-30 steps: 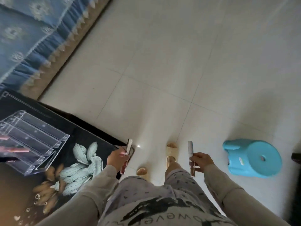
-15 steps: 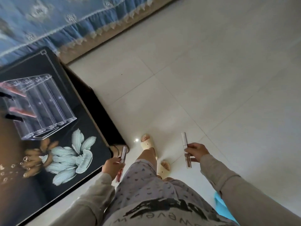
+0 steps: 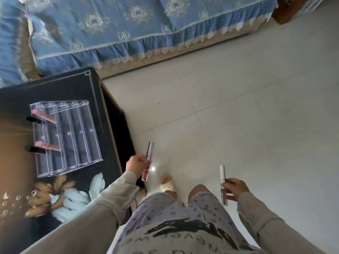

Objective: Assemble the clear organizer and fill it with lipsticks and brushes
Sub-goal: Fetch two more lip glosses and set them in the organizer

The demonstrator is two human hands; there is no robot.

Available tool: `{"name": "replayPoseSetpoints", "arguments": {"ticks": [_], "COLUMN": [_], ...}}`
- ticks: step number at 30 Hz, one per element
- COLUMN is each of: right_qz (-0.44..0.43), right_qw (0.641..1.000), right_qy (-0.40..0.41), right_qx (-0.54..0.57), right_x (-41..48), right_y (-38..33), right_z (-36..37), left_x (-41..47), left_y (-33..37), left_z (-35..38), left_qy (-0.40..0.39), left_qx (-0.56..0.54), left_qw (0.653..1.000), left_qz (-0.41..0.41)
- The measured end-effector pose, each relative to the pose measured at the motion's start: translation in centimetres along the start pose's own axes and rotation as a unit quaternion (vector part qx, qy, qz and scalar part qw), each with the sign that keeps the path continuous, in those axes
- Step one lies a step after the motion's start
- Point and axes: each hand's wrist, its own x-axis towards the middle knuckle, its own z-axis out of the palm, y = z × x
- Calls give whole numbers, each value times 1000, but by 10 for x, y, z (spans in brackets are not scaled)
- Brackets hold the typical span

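Both hands are curled round slim lipstick tubes. The left hand (image 3: 136, 165) grips the left tube (image 3: 150, 151) by its middle, just beside the counter (image 3: 73, 85). The right hand (image 3: 236, 188) pinches the right tube (image 3: 222, 173) well apart from it, over the floor (image 3: 238, 107). The filling step is judged to be in hand: the clear organizer (image 3: 73, 136) is seen assembled on the counter. A far lipstick (image 3: 48, 117) and a near lipstick (image 3: 49, 146) are lodged in its leftmost rows, and the other rows appear unfilled. Next, the left tube would have to be carried over the counter's edge and set into a free row.
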Motion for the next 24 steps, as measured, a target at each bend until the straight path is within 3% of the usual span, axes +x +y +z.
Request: {"name": "replayPoseSetpoints", "arguments": {"ticks": [8, 14, 24], "right_qz": [-51, -98, -193], "right_qw": [992, 959, 844], "right_qy": [-39, -100, -200], "right_qx": [-105, -247, -458], "right_x": [37, 72, 112], "right_y": [-104, -187, -328], "right_z": [27, 67, 142], "left_x": [27, 26, 8], "left_y": [3, -10, -4], "left_z": [-27, -21, 29], "left_qy": [56, 98, 200], "left_qx": [-53, -90, -304], "left_qw": [995, 980, 877], "left_qz": [-61, -149, -314]}}
